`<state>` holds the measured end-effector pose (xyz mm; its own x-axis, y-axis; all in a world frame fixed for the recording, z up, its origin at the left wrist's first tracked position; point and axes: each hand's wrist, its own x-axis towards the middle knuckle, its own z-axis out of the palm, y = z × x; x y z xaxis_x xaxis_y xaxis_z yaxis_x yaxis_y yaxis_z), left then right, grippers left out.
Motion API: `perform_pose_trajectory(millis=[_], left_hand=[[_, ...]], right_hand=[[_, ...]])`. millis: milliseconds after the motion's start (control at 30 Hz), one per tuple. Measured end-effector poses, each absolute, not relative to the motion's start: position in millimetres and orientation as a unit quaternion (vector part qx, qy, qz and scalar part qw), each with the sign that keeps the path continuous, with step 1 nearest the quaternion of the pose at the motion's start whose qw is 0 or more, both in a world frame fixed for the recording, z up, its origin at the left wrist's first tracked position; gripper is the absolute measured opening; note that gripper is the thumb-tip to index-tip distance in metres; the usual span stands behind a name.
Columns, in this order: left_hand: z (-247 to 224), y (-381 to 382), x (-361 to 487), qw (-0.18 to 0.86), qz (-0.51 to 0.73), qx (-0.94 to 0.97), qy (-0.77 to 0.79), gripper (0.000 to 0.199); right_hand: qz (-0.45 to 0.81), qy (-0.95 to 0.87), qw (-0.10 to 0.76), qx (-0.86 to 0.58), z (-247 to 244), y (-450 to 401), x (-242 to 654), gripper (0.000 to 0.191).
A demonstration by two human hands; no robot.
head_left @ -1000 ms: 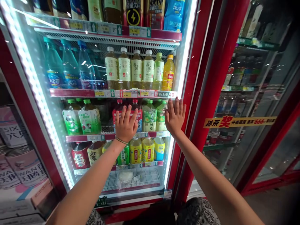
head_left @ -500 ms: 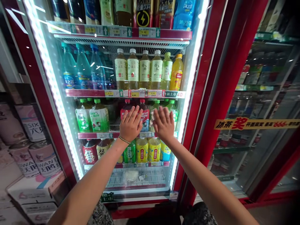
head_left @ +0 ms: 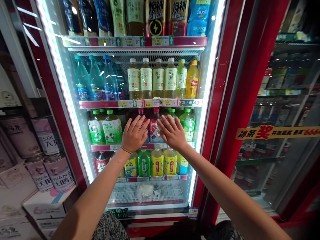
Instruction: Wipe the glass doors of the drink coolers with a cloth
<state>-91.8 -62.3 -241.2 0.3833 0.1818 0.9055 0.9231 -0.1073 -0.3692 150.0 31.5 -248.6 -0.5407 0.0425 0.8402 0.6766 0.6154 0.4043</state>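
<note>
My left hand (head_left: 135, 135) lies flat with its fingers stretched, palm toward the glass door of a lit drinks cooler. A thin bracelet circles its wrist. Beside it, my right hand (head_left: 172, 131) is pressed flat over a crumpled white tissue (head_left: 158, 129), which peeks out by the thumb side. Most of that tissue is hidden under the palm. Behind both hands, the shelf holds red-capped bottles (head_left: 155, 115), partly covered, and green-capped bottles (head_left: 111, 128) to the left. Another green bottle (head_left: 187, 123) shows right of my right hand.
Bottles fill the upper shelves, with yellow bottles (head_left: 157, 163) lower down. A white bundle (head_left: 146, 190) lies on the bottom rack. Printed cans (head_left: 59, 171) on white boxes (head_left: 45, 206) stand at left. A red frame (head_left: 246, 100) and a second cooler are at right.
Both hands have shifted left relative to the shelves, and the tissue edge shows more clearly beside my right thumb. The cooler appears slightly farther right and lower in the view.
</note>
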Motion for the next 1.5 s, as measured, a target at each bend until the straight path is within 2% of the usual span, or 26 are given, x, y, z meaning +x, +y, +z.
perform_pose_trajectory(millis=[100, 200, 300, 400, 567, 667, 767, 867, 1000, 1100, 1200, 1367, 1400, 1500], left_hand=[[-243, -66, -106, 0.517, -0.385, -0.626, -0.439, 0.058], [-246, -71, -122, 0.524, -0.383, -0.612, -0.451, 0.059], [-251, -71, -133, 0.524, -0.377, -0.615, -0.452, 0.061], [-254, -68, -140, 0.525, -0.372, -0.627, -0.440, 0.064], [-255, -65, -147, 0.527, -0.361, -0.642, -0.424, 0.066], [-256, -65, -146, 0.537, -0.365, -0.633, -0.421, 0.068], [-256, -65, -146, 0.548, -0.361, -0.628, -0.418, 0.068], [-257, -66, -146, 0.554, -0.360, -0.627, -0.414, 0.068], [-259, -64, -144, 0.537, -0.376, -0.624, -0.426, 0.065], [-261, -62, -140, 0.537, -0.386, -0.610, -0.435, 0.064], [-266, -62, -135, 0.540, -0.394, -0.597, -0.444, 0.064], [-279, -60, -123, 0.515, -0.435, -0.566, -0.475, 0.063], [-281, -59, -121, 0.510, -0.445, -0.559, -0.478, 0.063], [-284, -57, -117, 0.495, -0.469, -0.554, -0.477, 0.062]], right_hand=[[-0.351, -0.758, 0.481, -0.266, -237, 30, 141, 0.078], [-0.331, -0.711, 0.541, -0.304, -253, 23, 125, 0.079], [-0.367, -0.759, 0.479, -0.244, -263, 17, 110, 0.079], [-0.384, -0.787, 0.436, -0.209, -247, 18, 108, 0.078], [-0.367, -0.714, 0.522, -0.289, -248, 22, 110, 0.078], [-0.379, -0.752, 0.479, -0.248, -261, 15, 98, 0.080], [-0.390, -0.780, 0.441, -0.215, -248, 11, 88, 0.078], [-0.386, -0.748, 0.483, -0.241, -229, 13, 88, 0.076], [-0.370, -0.698, 0.545, -0.281, -246, 14, 90, 0.076], [-0.383, -0.761, 0.475, -0.222, -260, 11, 88, 0.078], [-0.390, -0.798, 0.425, -0.172, -250, 12, 91, 0.078], [-0.330, -0.706, 0.571, -0.258, -251, 20, 104, 0.078], [-0.333, -0.711, 0.566, -0.252, -257, 20, 105, 0.078], [-0.376, -0.774, 0.475, -0.184, -265, 19, 105, 0.079]])
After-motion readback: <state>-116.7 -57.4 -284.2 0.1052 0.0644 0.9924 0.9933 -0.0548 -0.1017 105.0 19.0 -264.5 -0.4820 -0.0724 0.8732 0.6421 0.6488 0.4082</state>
